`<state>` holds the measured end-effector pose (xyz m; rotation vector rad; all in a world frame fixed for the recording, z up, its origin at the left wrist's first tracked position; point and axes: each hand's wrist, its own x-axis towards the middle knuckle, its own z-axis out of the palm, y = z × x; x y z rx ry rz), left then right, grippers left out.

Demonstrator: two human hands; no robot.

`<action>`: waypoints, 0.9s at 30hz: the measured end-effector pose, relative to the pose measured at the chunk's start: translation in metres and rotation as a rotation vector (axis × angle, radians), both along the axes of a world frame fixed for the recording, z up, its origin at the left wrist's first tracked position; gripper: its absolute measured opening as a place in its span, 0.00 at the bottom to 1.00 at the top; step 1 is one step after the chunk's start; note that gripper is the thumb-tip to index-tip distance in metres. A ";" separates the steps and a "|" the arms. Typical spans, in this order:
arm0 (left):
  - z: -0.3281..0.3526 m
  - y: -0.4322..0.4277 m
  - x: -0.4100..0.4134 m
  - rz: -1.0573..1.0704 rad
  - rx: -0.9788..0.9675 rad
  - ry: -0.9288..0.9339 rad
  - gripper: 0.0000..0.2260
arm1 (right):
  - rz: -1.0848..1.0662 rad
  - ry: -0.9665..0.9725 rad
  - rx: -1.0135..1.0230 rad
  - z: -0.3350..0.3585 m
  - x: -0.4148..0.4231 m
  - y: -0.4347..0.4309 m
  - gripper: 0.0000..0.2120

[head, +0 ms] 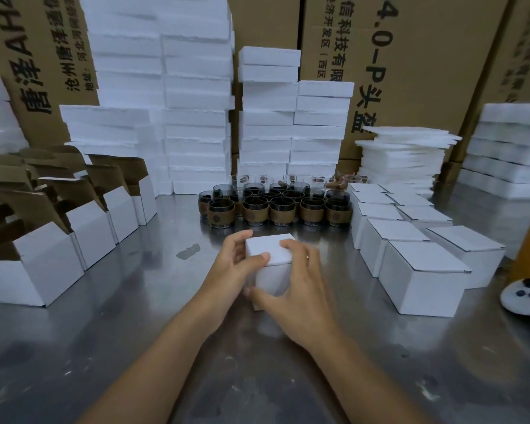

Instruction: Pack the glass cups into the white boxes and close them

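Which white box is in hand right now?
The lone white box at centre, gripped by the left hand and right hand. The open boxes left and closed boxes right stand untouched.

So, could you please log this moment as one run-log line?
left hand: holds small white cardboard box | right hand: holds it, lid down | brown-sleeved glass cups: behind, unpacked

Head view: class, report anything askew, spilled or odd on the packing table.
The pile of thin foam sheets at the back right is askew, sheets fanned out of line, unlike the squarer foam block stacks. A smear marks the metal table left of the held box.
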<state>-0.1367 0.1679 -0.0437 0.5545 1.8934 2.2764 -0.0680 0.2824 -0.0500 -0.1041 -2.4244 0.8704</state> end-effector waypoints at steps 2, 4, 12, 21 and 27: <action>0.001 0.000 0.001 0.018 -0.014 0.007 0.15 | -0.041 -0.048 -0.036 0.000 -0.001 -0.004 0.41; 0.002 0.000 0.001 0.037 -0.007 0.005 0.15 | -0.057 -0.045 -0.065 0.000 -0.002 -0.006 0.40; 0.005 0.001 -0.003 0.070 0.081 -0.044 0.14 | -0.041 0.064 -0.188 0.039 -0.009 0.016 0.37; -0.001 0.009 -0.020 0.083 0.011 -0.067 0.15 | -0.106 0.184 -0.414 0.154 -0.052 0.117 0.45; -0.012 0.013 -0.036 0.174 -0.001 -0.005 0.07 | -0.268 0.255 -0.400 0.167 -0.089 0.215 0.42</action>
